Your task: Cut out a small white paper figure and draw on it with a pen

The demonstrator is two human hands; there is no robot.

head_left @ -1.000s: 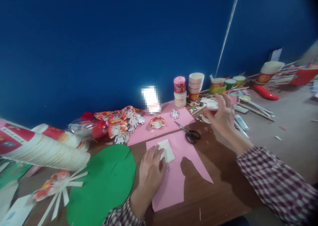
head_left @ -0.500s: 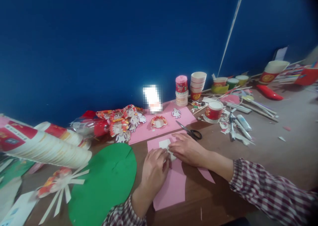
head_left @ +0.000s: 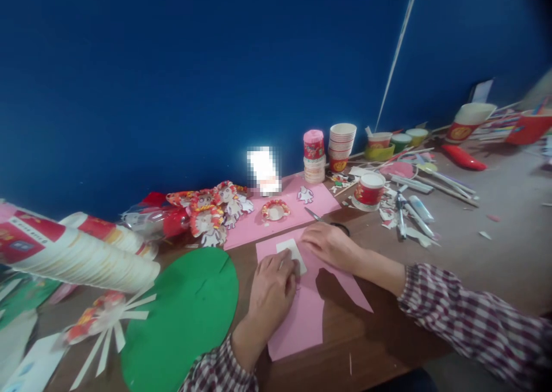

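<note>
My left hand [head_left: 271, 288] lies palm down on a cut pink paper sheet [head_left: 302, 323], its fingertips pressing the edge of a small white paper piece [head_left: 293, 253]. My right hand [head_left: 328, 246] rests palm down on the same sheet, just right of the white piece, with its fingers stretched left and nothing seen in them. It hides the middle of a pair of black-handled scissors [head_left: 314, 214]. Only the blade tip and one handle loop show beyond it.
A green paper disc [head_left: 185, 317] lies to the left and a second pink sheet [head_left: 276, 219] with cut-outs behind. A red paper cup [head_left: 368, 189], cup stacks [head_left: 342, 145], pens and scraps crowd the right and back. Stacked cups [head_left: 73, 260] lie at far left. A blue wall stands behind.
My right hand let go of the red cup at the right and came to the white piece. It has since slid slightly right, up against the scissors. My left hand stayed put.
</note>
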